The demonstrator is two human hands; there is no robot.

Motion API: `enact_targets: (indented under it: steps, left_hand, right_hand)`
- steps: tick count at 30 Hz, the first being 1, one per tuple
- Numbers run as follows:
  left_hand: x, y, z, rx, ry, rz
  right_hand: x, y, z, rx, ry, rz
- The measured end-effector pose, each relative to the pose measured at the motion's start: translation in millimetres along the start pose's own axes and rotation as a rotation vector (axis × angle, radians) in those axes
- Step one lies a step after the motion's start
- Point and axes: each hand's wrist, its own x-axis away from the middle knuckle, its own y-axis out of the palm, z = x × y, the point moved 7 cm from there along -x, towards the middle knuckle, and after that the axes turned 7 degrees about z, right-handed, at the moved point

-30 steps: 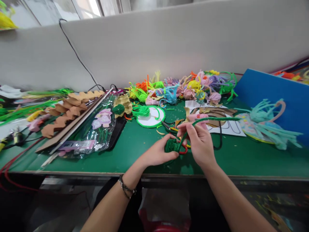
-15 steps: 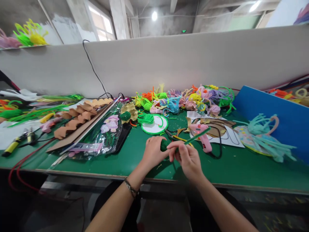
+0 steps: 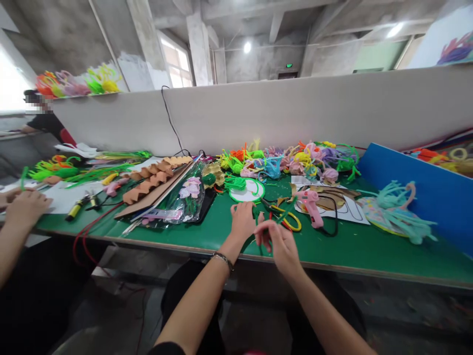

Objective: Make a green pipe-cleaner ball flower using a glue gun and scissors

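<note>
My left hand point(image 3: 243, 222) is closed around a small ball of dark green pipe cleaner point(image 3: 255, 211), largely hidden behind the fingers. Just to its right, my right hand point(image 3: 280, 242) pinches a dark green pipe cleaner point(image 3: 287, 213) whose free end points up and right. Beyond the left hand lies a white disc point(image 3: 254, 189) with a green rim, and a bright green pipe-cleaner bundle point(image 3: 235, 183) rests on its left side. A tool with yellow and red handles point(image 3: 296, 223) lies behind the right hand, left of a pink glue gun point(image 3: 313, 209).
Colourful pipe-cleaner bundles point(image 3: 273, 166) line the partition. At right, a teal pipe-cleaner piece point(image 3: 399, 212) lies before a blue board point(image 3: 417, 197). Egg-carton strips point(image 3: 151, 182) and a clear plastic bag point(image 3: 190, 197) lie left. Another person's hand point(image 3: 29, 207) is at the far left.
The view has swung left and up, bringing another person's hands into sight. My right hand has dropped slightly below the left, and the handles behind it show more.
</note>
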Motion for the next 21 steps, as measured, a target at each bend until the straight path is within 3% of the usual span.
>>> enact_targets:
  steps: [4, 9, 15, 21]
  left_hand:
    - [0.5, -1.7, 0.2, -0.008, -0.009, 0.037]
    - [1.3, -6.4, 1.7, 0.028, 0.002, 0.072]
    - [0.4, -10.7, -1.2, 0.041, -0.019, 0.104]
    - [-0.5, -8.7, -1.0, 0.037, -0.024, 0.093]
  right_hand:
    - [0.2, -36.8, -21.7, -0.174, -0.007, 0.26]
    - [1.5, -51.7, -35.8, -0.234, 0.075, 0.276]
    - [-5.0, -48.4, -8.8, -0.343, 0.263, 0.181]
    - [-9.5, -59.8, 36.4, -0.396, 0.401, 0.255]
